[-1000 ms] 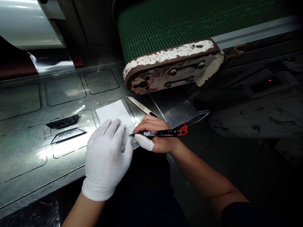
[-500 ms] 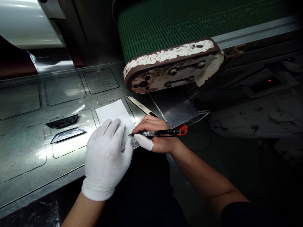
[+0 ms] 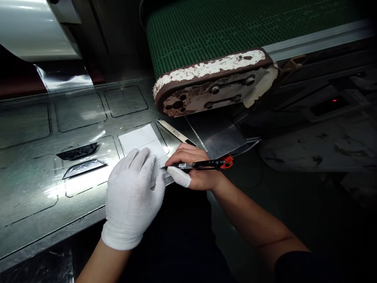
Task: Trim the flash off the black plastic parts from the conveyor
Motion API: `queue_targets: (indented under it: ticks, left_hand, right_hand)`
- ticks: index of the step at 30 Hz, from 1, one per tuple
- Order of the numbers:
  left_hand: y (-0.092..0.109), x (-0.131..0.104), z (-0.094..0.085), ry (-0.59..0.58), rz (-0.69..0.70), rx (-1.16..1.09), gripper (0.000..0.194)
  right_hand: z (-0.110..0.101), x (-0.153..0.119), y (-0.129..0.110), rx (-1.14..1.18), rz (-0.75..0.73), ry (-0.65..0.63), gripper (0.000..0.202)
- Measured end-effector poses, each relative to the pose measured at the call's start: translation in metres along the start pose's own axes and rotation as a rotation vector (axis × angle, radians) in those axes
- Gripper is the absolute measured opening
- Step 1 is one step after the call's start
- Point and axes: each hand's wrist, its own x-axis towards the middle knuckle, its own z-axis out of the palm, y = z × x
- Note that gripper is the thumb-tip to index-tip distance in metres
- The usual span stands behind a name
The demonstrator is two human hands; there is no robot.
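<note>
My left hand (image 3: 134,196), in a white glove, lies with its fingers apart over the lower part of a white paper (image 3: 143,139) on the metal table. My right hand (image 3: 196,169), bare but for a white cover on the thumb, is closed around a black pen (image 3: 206,164) with an orange-red end. The pen's tip is at the paper's lower right, beside my left fingertips. Small dark marks show there. Left of the paper lie a black part (image 3: 78,151) and, below it, a second part with a shiny face (image 3: 84,168).
A cutter-like tool (image 3: 176,133) marked A06 lies beyond the paper. Above my right hand juts a conveyor end with a green belt (image 3: 206,35) and a rusty bracket (image 3: 218,84). A film roll (image 3: 38,29) is at the upper left. The metal table (image 3: 26,177) has drawn outlines.
The pen and my right hand have shifted very slightly at the paper. My left hand looks unmoved.
</note>
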Motion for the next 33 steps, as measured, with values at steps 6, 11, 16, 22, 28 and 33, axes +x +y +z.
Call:
queue_targets:
  ticks: [6,11,16,22,28,33]
  left_hand:
    - [0.0001,-0.0006,-0.0006,0.006,-0.005,-0.013,0.019]
    - [0.0005,-0.0009,0.0008,0.004,-0.003,-0.011,0.019]
    - [-0.0001,-0.0013,0.0017,0.003,-0.009,-0.002,0.019]
    - [0.0003,-0.0012,0.0014,0.005,-0.005,-0.007,0.019]
    - [0.0009,-0.0014,0.0005,0.005,-0.001,-0.019,0.017]
    - [0.0008,-0.0009,-0.0006,-0.005,0.002,-0.003,0.014]
  right_hand:
    - [-0.0001,0.0004,-0.0004,0.006,0.002,-0.006,0.009]
    - [-0.0005,0.0003,-0.0004,0.002,0.009,-0.015,0.009]
    - [0.0004,-0.0003,-0.0002,-0.003,0.007,-0.009,0.008]
    - [0.0014,-0.0003,0.0003,-0.002,-0.003,0.004,0.007]
    - [0.0010,-0.0008,0.0004,-0.007,0.005,0.022,0.008]
    - [0.0020,-0.0010,-0.0011,-0.056,0.013,0.095,0.008]
